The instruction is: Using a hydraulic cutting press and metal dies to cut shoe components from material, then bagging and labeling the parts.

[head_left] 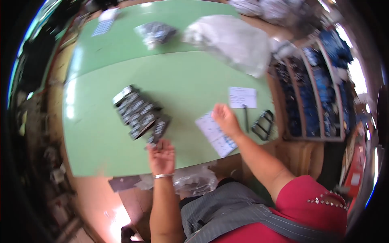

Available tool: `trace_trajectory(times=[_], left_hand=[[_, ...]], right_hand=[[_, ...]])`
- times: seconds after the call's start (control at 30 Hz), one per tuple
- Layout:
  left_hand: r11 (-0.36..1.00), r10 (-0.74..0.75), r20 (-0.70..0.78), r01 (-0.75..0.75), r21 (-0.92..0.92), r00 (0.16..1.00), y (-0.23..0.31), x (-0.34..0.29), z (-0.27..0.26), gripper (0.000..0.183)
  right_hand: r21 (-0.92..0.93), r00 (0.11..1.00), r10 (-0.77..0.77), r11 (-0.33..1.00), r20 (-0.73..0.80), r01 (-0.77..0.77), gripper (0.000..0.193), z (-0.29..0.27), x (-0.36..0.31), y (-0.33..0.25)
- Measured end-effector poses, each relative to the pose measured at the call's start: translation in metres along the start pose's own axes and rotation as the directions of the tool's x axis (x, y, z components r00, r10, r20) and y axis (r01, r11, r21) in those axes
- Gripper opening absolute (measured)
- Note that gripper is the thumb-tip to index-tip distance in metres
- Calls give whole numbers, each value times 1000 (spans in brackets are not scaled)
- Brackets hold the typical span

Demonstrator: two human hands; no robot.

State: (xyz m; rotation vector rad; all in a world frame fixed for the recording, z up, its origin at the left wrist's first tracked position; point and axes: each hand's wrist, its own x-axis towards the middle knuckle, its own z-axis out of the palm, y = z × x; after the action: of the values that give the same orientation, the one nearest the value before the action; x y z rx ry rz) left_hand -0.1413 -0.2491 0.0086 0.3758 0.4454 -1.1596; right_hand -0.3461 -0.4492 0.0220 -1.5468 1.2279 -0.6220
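Note:
A heap of black tags with white print lies left of the middle of the green table. At its near end, a separate black tag slants down to my left hand. That hand is palm up, its curled fingers and thumb closed at the tag's lower end; blur hides the exact grip. My right hand is over the upper edge of a white sticker sheet with blue marks. Its fingers are bent together, and whatever they may hold is too small to make out.
On the green table, right of the sheet, are a white paper slip, a dark pen and a black frame-like object. Farther back lie a bag of dark items and a large whitish plastic bag. A divided rack stands right.

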Motion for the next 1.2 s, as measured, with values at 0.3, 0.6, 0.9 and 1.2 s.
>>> trace_trajectory(times=[0.3, 0.6, 0.9, 1.2], left_hand=[[976, 204, -263, -174, 133, 943, 21, 16, -3, 29], [944, 83, -269, 10, 330, 960, 4, -45, -48, 27], [-272, -767, 211, -605, 749, 606, -104, -80, 2, 33], [-118, -990, -31, -692, 712, 138, -163, -231, 123, 34]], right_hand=[[-748, 947, -229, 664, -223, -15, 55, -118, -109, 66], [-405, 990, -124, 910, -68, 86, 56, -109, -170, 58], [-404, 938, -164, 914, -304, 28, 62, -58, -347, -62], [401, 247, 431, 902, -868, -162, 36, 16, -512, -121]])
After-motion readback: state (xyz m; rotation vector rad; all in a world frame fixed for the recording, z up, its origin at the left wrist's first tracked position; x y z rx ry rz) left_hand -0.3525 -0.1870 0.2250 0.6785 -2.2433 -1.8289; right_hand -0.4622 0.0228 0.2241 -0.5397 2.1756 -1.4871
